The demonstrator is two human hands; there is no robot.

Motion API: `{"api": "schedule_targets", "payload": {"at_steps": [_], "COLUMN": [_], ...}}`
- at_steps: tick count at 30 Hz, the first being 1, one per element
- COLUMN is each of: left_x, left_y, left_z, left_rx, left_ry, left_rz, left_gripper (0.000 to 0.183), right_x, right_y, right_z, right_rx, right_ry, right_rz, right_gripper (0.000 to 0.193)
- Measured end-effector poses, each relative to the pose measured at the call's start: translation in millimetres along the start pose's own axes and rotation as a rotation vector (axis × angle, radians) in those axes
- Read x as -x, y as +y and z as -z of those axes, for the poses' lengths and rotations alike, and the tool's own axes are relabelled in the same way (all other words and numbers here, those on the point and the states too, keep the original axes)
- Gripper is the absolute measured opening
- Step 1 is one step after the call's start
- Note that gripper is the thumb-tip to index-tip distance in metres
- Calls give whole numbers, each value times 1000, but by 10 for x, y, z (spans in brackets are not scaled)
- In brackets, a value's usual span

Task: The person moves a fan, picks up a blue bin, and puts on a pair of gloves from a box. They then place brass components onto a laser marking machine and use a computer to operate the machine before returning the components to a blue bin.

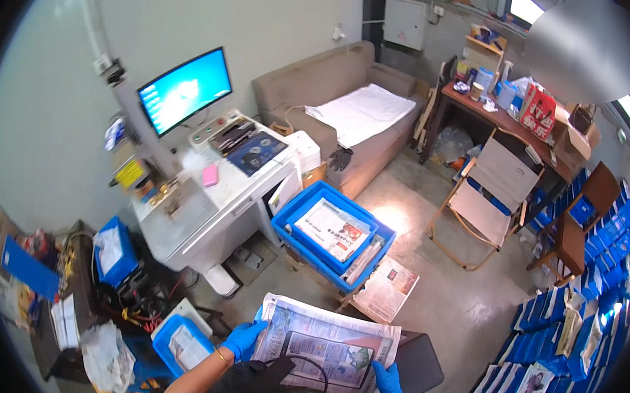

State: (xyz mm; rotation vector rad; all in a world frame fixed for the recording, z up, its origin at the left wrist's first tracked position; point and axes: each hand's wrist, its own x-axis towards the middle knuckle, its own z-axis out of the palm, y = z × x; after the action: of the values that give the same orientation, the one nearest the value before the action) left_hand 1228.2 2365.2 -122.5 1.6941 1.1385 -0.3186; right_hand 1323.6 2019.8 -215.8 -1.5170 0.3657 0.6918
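Note:
A wide newspaper sheet (326, 347) is spread out in front of my body, printed in pale blue and grey with a pinkish patch. My left hand (244, 340), in a blue glove, grips its left edge. Along the right edge, my right hand (387, 382), gloved in blue too, has its fingers closed on the paper. A dark cord loops across the lower part of the sheet. Just beyond the paper stands a blue plastic bin (283, 232) with a smaller blue tray (368, 234) inside, lined with newspaper. More newspaper (389, 289) lies beside that bin.
At the left is a white machine desk (181, 224) with a monitor (186, 91). A small blue bin (166, 339) stands by my left forearm. Stacked blue trays (538, 351) line the right side. Farther off are a folding chair (486, 201), a cluttered table (510, 128) and a sofa (301, 86).

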Motion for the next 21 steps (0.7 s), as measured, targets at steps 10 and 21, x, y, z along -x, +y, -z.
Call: {"api": "schedule_targets", "payload": {"at_steps": [10,21], "left_x": [-1982,-3893], "left_y": [1414,1636], "left_z": [423,326], "left_rx": [172,54], "left_ry": [-166,-163], "left_rz": [150,-119], "left_gripper": [60,48], "right_x": [-1271,-2384], "right_y": [-880,-1124], "right_z": [-872,-1448], "right_rx": [-105,-91], "right_ry": [135,331], "right_rz": [-218,-219], "right_gripper": [36,35]}}
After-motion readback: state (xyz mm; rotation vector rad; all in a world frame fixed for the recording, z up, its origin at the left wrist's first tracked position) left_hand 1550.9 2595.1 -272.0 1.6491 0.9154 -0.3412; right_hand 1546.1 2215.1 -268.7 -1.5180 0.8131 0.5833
